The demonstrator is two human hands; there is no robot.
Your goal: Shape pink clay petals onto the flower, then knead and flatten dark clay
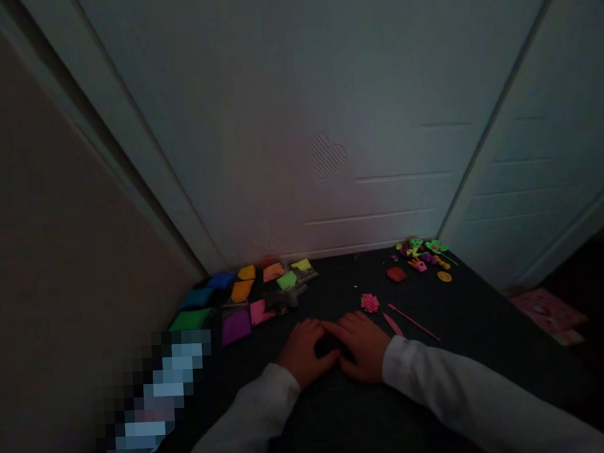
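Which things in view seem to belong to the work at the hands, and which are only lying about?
Probably the work, being nearest:
- pink flower
- pink blade
- pink stick

Apparently lying about:
- yellow disc
- pink sheet, far right

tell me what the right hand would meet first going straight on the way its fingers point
Most likely the left hand: the right hand points forward and leftward, its index fingertip right by the other's fingertips. Whether they touch is hard to tell in this dimness.
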